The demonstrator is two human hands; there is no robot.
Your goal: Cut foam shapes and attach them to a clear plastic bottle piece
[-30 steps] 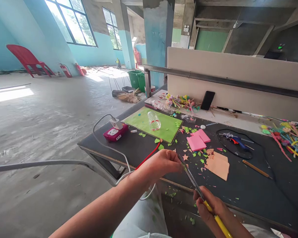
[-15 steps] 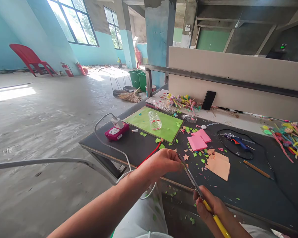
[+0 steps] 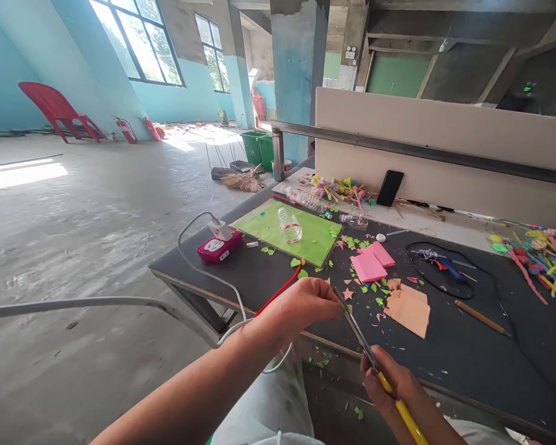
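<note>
The fingers (image 3: pixel 327 293) of our left hand (image 3: pixel 301 304) are pressed together at the tip of the yellow-handled tool (image 3: pixel 359 334); what they pinch, we cannot tell. Our right hand (image 3: pixel 391 378) has its fingers wrapped round this tool, which slants by the near edge of the bench (image 3: pixel 491 371). Beyond it we see peach paper (image 3: pixel 410 314), pink paper (image 3: pixel 368 268) and green scraps (image 3: pixel 379 301), then a green sheet (image 3: pixel 317 244) bearing a clear plastic bottle (image 3: pixel 290 224). To our right lies a blue glue gun (image 3: pixel 454 272).
</note>
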